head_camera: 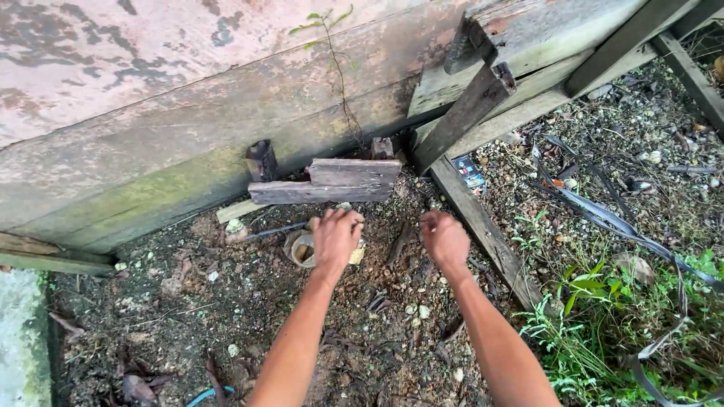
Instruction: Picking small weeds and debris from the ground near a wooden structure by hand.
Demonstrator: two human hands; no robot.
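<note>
Now both hands low: left hand point(336, 235) over coconut husk point(301, 249), right hand point(445, 238) beside.

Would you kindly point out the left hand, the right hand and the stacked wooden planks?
left hand point(336, 235), head view, back of the hand.
right hand point(445, 238), head view, back of the hand.
stacked wooden planks point(332, 185), head view, face of the lower plank.

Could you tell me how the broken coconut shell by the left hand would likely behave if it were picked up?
The coconut shell looks hollow and open, so it is probably light. Its rounded side may let it rock or roll on the loose dirt. The left hand covers part of it, so cracks cannot be judged; the edge looks rough, likely easy to grip.
</note>
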